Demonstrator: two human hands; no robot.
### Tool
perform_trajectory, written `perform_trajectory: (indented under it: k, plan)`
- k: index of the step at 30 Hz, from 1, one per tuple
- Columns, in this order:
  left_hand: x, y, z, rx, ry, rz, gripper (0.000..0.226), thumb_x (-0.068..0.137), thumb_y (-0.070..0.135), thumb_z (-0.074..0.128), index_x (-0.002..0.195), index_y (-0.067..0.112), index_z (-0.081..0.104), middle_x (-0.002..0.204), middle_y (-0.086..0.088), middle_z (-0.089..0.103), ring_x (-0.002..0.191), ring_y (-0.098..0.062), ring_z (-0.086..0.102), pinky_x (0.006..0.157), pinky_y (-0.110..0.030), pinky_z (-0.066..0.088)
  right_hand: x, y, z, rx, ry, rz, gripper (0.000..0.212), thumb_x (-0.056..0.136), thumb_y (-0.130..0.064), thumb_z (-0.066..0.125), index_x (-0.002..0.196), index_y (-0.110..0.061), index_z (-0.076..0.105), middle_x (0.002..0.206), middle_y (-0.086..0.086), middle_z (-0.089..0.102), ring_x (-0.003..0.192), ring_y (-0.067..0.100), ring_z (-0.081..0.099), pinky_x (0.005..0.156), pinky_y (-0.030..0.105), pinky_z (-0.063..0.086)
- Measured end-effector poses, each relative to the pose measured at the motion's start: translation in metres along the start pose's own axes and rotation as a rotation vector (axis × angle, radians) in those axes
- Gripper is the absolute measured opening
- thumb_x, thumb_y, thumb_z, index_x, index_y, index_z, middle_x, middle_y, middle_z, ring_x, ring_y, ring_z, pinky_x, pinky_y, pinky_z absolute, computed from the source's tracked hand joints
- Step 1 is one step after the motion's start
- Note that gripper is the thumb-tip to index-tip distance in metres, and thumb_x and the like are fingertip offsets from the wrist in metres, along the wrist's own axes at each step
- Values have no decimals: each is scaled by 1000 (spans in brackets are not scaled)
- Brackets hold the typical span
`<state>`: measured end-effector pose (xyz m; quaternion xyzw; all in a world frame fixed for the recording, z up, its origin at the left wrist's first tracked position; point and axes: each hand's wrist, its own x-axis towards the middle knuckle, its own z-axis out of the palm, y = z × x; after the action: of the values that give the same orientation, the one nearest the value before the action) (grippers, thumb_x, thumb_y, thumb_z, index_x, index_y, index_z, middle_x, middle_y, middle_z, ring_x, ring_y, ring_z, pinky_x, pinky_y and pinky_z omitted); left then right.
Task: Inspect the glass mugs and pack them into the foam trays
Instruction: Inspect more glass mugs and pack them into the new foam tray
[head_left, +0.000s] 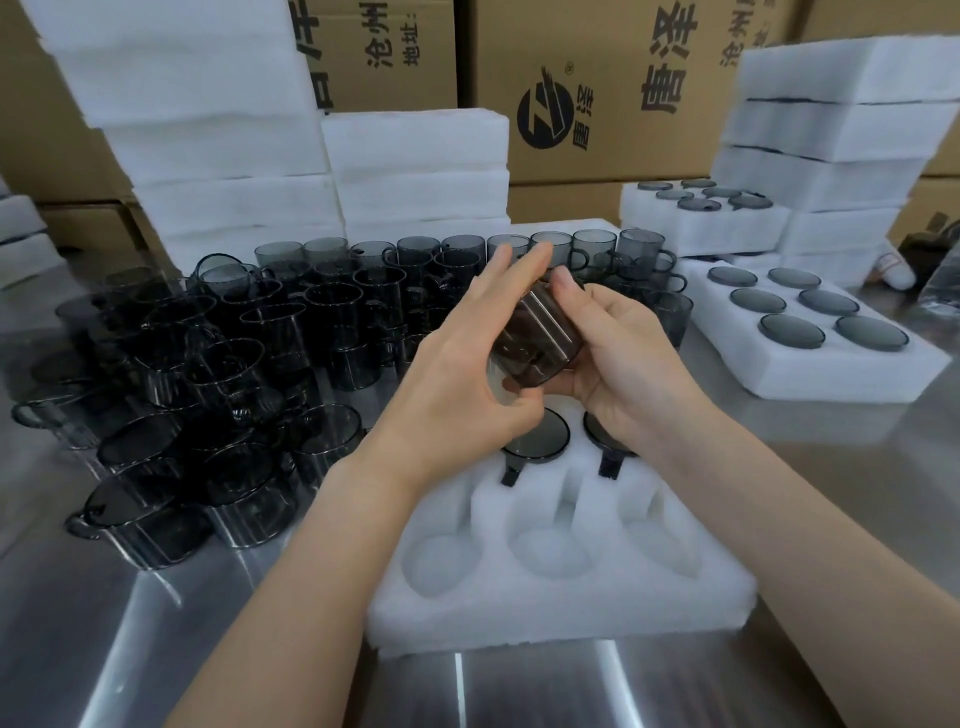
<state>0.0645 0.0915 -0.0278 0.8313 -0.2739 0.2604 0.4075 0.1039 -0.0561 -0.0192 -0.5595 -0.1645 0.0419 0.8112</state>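
Observation:
A smoky grey glass mug (540, 340) is held tilted above the table between both hands. My right hand (618, 353) cups it from below and the right, its fingers curled round the wall. My left hand (467, 374) has its thumb under the mug's base, with straight fingers laid along the far side. Below them lies a white foam tray (561, 587) on the steel table. Two mugs (535, 434) sit upside down in its far pockets, handles in the slots; three near pockets stand bare. Many loose grey mugs (249, 353) crowd the table to the left.
A filled foam tray (821, 358) with several upturned mugs lies at the right, another (701, 213) sits behind it. Stacks of white foam (415, 171) and cardboard boxes (623, 88) close off the back. Bare steel table (156, 649) runs along the front.

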Motion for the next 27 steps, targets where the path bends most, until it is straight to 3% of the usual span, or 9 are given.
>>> perform_trajectory:
  k: [2, 5, 8, 10, 13, 17, 22, 25, 27]
  plan:
    - [0, -2, 1, 37, 23, 18, 89, 72, -2, 66, 151, 22, 32, 152, 21, 26, 147, -1, 15, 115, -14, 21, 0, 2, 0, -19, 32, -36, 35, 79, -41, 67, 84, -9, 52, 79, 13, 67, 73, 27, 70, 58, 44, 59]
    - [1, -4, 2, 103, 43, 58, 84, 75, 2, 75, 149, 10, 34, 152, 4, 38, 144, -13, 31, 117, -23, 25, 1, 5, 0, -41, 73, -56, 30, 89, -36, 63, 75, -14, 49, 72, 7, 67, 69, 22, 69, 62, 44, 60]
    - [2, -4, 3, 140, 52, 36, 83, 76, 18, 81, 147, 9, 39, 148, -1, 46, 138, -9, 39, 114, -16, 27, 1, 6, 2, -81, 112, -71, 28, 96, -32, 58, 78, -13, 49, 70, 3, 66, 70, 19, 68, 68, 47, 60]
    - [2, -3, 3, 141, 105, 7, 76, 76, 17, 81, 144, 12, 45, 142, 2, 52, 131, -5, 45, 109, -12, 31, 0, 6, 3, -101, 66, -63, 25, 97, -32, 57, 83, -13, 50, 76, 3, 67, 75, 19, 68, 71, 49, 60]
    - [2, -3, 0, 71, 207, -55, 68, 75, 10, 77, 138, 15, 52, 130, 6, 60, 120, 0, 54, 101, -10, 38, -3, 6, 3, -69, -69, -69, 20, 93, -25, 63, 96, -11, 50, 85, 2, 72, 85, 19, 71, 68, 37, 58]
    - [2, -2, 0, 28, 199, -90, 66, 77, 7, 74, 138, 18, 52, 129, 8, 60, 118, 0, 55, 98, -10, 40, -5, 5, 2, -100, -66, -141, 18, 90, -13, 67, 103, -10, 54, 91, 5, 73, 90, 20, 71, 72, 36, 57]
    - [4, -5, 0, 50, 176, -83, 70, 74, 3, 73, 139, 18, 52, 130, 8, 60, 118, 3, 53, 97, -4, 35, -5, 3, 1, -140, -10, -163, 6, 93, -12, 63, 92, -12, 58, 84, 8, 72, 85, 21, 71, 69, 38, 58]
    - [2, -6, 0, 46, 151, -64, 73, 71, 2, 74, 139, 19, 52, 131, 9, 60, 119, 2, 53, 98, -7, 37, -3, 2, -1, -178, 23, -182, 17, 96, -16, 61, 79, -16, 57, 84, 12, 70, 87, 28, 70, 69, 44, 58]
    - [2, -6, 0, 19, 156, -54, 73, 71, -1, 73, 138, 19, 52, 131, 8, 60, 121, 0, 53, 101, -14, 41, -3, 2, -3, -193, -7, -174, 12, 96, -17, 61, 84, -16, 58, 88, 12, 70, 90, 31, 70, 72, 45, 58]
